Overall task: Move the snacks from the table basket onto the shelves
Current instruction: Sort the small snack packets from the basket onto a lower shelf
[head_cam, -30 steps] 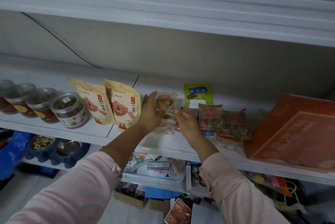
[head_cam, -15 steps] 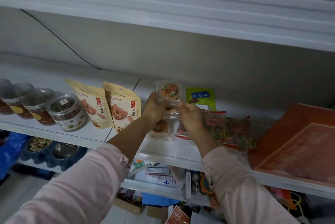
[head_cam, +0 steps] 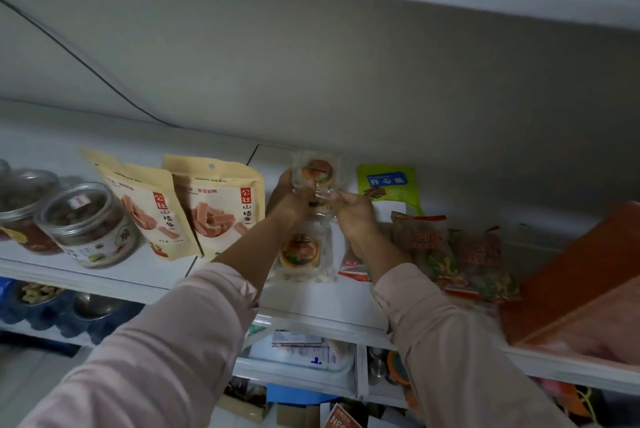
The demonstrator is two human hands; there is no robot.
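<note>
Standing a clear-wrapped pastry packet [head_cam: 317,173] upright toward the back of the shelf [head_cam: 311,310], a person grips its crinkled lower film from both sides, left hand [head_cam: 294,200] and right hand [head_cam: 353,211], fingers [head_cam: 287,181] curled onto the wrapper. A second packet [head_cam: 300,251] of the same kind lies flat nearer the shelf's front edge. Light, slippery and probably crumbly, the pastry is best held by its film margins rather than squeezed. Yellow pouches [head_cam: 214,206] stand to its left, a green pouch [head_cam: 386,181] to its right.
</note>
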